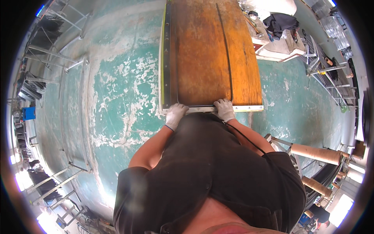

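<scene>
Green paint, worn through to pale patches, covers the concrete floor [117, 97] along the left of my view, where metal frames [50, 58] lie and lean near the rim. Moving inward, I see my left hand [175, 115] in a white work glove, fingers curled down over the near end of the long wooden workbench [210, 54]. It grips the pale strip [202, 109] that runs across that near edge, close to the bench's left corner, beside the dark metal rail [166, 54] running up the left side. The bench top is orange-brown, stained, stretching straight away from me, and a thin dark strip [226, 50] lies lengthwise on it, bending round near my hands. My right hand [224, 109], also gloved in white, is closed over the same near edge, a little right of centre; both hands rest knuckles up, well clenched rather than spread. A black cable [245, 138] trails from that wrist back across my dark shirt. Farther right, a cluttered white table [276, 43] with a dark cloth [280, 21] stands beyond the bench, and cardboard tubes [315, 154] sit on a rack by my right elbow.
</scene>
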